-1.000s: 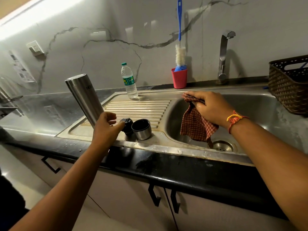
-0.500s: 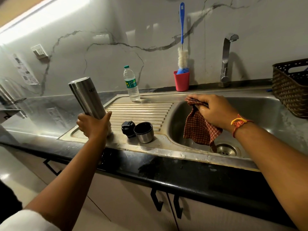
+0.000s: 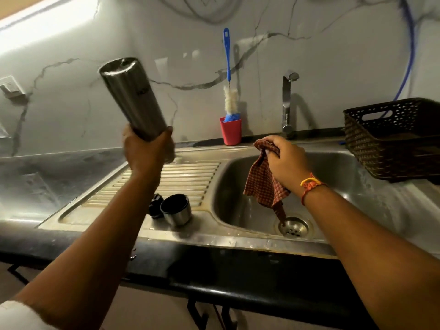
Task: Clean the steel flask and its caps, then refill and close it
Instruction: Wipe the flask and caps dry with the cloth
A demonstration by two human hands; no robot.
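Now the steel flask is in the air at the left, above the drainboard. Its long axis leans up and to the far left, closed base on top. The left hand has its fingers wrapped around the lower end, and the mouth is hidden there. Well apart at the right, the right hand pinches a checked cloth hanging over the sink basin. Probably the cloth must travel left to reach the flask. The black inner cap and steel cup cap stand side by side on the near drainboard.
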